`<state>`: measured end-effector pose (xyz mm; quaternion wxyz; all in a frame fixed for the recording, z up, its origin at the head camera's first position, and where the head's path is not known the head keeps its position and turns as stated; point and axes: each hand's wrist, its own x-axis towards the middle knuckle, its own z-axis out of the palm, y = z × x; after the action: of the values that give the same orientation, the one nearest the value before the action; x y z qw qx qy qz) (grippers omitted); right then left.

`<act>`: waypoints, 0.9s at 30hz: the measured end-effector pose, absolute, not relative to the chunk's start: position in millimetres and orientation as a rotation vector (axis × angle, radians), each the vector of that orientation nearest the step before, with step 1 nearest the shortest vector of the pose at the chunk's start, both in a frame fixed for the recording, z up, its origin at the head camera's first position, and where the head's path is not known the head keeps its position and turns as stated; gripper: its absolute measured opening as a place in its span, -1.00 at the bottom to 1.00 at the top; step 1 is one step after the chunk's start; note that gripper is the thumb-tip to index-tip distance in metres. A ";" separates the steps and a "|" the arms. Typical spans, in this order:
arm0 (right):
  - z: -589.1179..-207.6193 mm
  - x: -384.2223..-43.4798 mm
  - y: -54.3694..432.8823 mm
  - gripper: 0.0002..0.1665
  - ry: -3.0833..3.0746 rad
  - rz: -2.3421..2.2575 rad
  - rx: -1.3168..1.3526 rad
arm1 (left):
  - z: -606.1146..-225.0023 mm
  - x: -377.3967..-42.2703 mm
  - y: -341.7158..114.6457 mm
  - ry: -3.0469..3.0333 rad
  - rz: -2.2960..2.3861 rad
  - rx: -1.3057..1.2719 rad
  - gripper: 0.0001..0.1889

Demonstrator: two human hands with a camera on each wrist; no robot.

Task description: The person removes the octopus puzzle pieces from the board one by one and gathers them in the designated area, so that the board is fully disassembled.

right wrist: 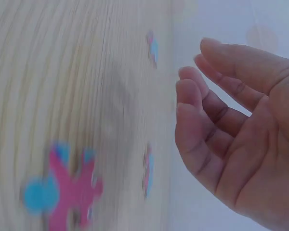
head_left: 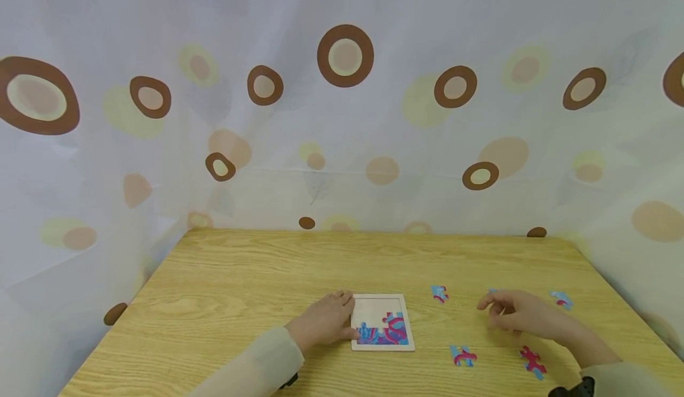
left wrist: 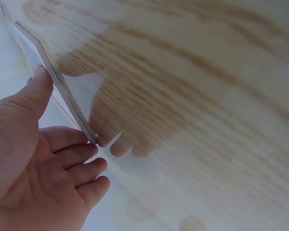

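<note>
A square wooden puzzle tray [head_left: 408,326] lies on the table, its lower part filled with blue, purple and pink jigsaw pieces [head_left: 395,329]. My left hand [head_left: 324,320] rests along the tray's left side, thumb over the lower rim and fingers by the upper corner; the left wrist view shows thumb and index touching the tray's edge [left wrist: 62,91]. Above the table on the right, my right hand [head_left: 521,313] hovers, its fingers loosely bent and nothing in them. Beneath it, nearer the front, lies a pink and blue jigsaw piece [head_left: 532,360], seen also as a pink shape [right wrist: 74,192] in the right wrist view.
More loose pieces lie right of the tray: one at the back [head_left: 440,294], one in front [head_left: 463,355], one far right [head_left: 561,299]. Another piece [head_left: 492,291] is partly hidden behind my right hand. A patterned curtain [head_left: 342,195] surrounds the wooden table [head_left: 256,266].
</note>
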<state>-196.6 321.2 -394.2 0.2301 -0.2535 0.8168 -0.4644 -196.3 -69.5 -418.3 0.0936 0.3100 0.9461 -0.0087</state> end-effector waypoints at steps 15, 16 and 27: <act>-404.4 -213.0 215.2 -0.74 2.366 -1.117 -0.945 | -419.8 -196.0 -70.4 2.844 -0.066 0.967 -0.25; -405.4 -213.2 210.5 -0.74 2.371 -1.106 -0.955 | -419.7 -195.9 -70.3 2.843 -0.064 0.965 -0.25; -414.2 -210.4 178.0 -0.67 2.456 -1.043 -0.880 | -416.4 -195.1 -69.6 2.836 -0.037 0.944 -0.25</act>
<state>-210.4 178.0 -414.2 0.1651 -0.3087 0.8622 -0.3662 -195.1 -69.6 -416.4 0.0759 0.3149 0.9460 -0.0125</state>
